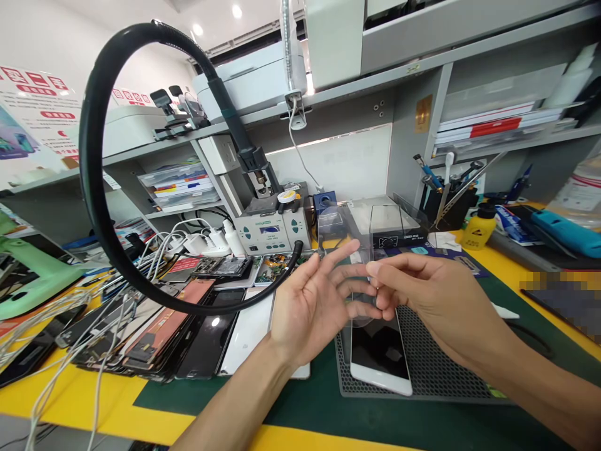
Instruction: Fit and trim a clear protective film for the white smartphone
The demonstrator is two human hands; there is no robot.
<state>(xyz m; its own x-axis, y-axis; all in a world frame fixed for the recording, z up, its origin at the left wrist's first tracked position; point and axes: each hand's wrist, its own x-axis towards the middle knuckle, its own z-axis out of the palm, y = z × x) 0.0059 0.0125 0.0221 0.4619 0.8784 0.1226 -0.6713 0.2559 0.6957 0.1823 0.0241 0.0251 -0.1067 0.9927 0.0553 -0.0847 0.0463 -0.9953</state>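
Observation:
In the head view, my right hand pinches the edge of a clear plastic film between thumb and fingers. My left hand is palm up beside it, fingers spread and stretched toward the film and the right fingertips. Whether the left fingers touch the film is hard to tell, as it is see-through. Below both hands, a white-framed smartphone with a dark screen lies on a grey honeycomb pad. The right fingers and film cover its upper end.
Phones and screen parts are piled at left beside white cables. A thick black hose arches before the rework station. Farther right stand a yellow bottle, a tool holder and a blue item.

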